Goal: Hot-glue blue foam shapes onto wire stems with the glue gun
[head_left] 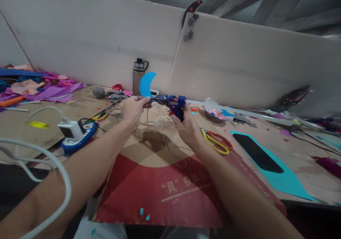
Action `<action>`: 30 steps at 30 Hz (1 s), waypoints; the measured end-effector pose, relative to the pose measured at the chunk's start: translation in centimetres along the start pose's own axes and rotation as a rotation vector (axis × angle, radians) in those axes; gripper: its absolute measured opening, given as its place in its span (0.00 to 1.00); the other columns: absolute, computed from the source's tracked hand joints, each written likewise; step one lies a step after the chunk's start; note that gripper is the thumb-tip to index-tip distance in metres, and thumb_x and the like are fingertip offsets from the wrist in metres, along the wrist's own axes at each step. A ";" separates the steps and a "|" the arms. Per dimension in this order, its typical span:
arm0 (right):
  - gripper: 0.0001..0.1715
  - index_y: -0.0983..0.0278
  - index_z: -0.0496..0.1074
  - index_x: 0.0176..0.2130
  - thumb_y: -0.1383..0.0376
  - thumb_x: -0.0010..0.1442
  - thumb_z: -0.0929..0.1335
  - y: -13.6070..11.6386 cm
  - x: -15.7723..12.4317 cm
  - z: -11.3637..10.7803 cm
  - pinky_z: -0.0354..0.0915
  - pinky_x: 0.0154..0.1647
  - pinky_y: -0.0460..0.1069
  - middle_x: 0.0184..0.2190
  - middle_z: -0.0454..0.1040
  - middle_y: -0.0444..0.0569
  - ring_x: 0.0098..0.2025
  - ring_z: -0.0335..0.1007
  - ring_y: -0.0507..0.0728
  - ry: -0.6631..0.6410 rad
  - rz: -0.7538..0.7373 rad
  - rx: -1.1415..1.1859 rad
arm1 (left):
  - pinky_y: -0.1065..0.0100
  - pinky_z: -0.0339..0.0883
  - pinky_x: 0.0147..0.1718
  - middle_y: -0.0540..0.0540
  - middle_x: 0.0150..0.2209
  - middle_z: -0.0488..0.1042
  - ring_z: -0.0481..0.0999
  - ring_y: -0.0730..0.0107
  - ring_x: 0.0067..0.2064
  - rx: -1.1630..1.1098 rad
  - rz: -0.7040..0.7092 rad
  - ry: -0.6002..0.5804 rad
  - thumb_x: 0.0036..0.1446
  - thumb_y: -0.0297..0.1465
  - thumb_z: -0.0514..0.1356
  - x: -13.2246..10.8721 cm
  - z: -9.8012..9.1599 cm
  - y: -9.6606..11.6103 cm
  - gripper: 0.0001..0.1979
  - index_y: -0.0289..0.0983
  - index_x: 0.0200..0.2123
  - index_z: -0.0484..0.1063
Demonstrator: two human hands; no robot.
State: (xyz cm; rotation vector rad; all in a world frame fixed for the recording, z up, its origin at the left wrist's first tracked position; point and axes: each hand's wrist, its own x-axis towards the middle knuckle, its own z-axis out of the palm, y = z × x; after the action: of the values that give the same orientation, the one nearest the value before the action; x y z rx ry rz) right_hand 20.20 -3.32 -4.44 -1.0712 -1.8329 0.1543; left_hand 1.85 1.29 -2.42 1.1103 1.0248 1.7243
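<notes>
My left hand (135, 111) pinches the lower tip of a blue crescent-shaped cutout (146, 85), which stands upright above the fingers. In my right hand (188, 125) is a blue glue gun (173, 101), gripped by its handle. Its nozzle points left and meets the crescent's lower end near my left fingertips; whether it touches cannot be made out. A clear glue stick (194, 102) sticks out of the gun's back. Both hands are above a red and tan cardboard sheet (160, 193).
Behind the crescent stands a grey bottle (137, 77). Scissors (218, 142) lie right of my right wrist. A phone (257, 152) rests on turquoise sheet (290, 182). At left are a blue power strip (80, 139), a white cable (66, 182) and purple scraps (53, 90).
</notes>
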 end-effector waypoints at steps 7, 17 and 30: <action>0.24 0.62 0.61 0.56 0.63 0.60 0.62 0.2 0.1 0.0 0.61 0.51 0.59 0.48 0.70 0.56 0.47 0.66 0.61 0.054 -0.019 -0.038 | 0.72 0.67 0.24 0.48 0.21 0.72 0.73 0.72 0.25 0.021 0.014 -0.017 0.43 0.28 0.66 -0.5 0.2 0.5 0.08 0.34 0.20 0.69; 0.28 0.62 0.57 0.59 0.63 0.60 0.62 -0.1 0.0 0.2 0.62 0.50 0.58 0.48 0.70 0.57 0.50 0.66 0.63 0.017 0.004 -0.034 | 0.73 0.65 0.23 0.48 0.23 0.73 0.73 0.74 0.24 -0.004 0.003 -0.002 0.44 0.28 0.66 0.0 0.1 0.3 0.07 0.33 0.21 0.70; 0.25 0.64 0.61 0.56 0.63 0.60 0.62 0.1 0.0 0.1 0.62 0.51 0.60 0.50 0.70 0.58 0.49 0.67 0.63 0.070 0.000 -0.067 | 0.73 0.65 0.23 0.47 0.22 0.73 0.73 0.73 0.24 -0.004 0.032 -0.034 0.44 0.28 0.66 0.0 0.1 0.1 0.07 0.32 0.22 0.71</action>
State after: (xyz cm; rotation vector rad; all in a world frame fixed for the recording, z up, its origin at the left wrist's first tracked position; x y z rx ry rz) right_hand 20.17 -3.17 -4.58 -1.1091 -1.7863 0.0553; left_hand 1.88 1.31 -2.32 1.1550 0.9869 1.7263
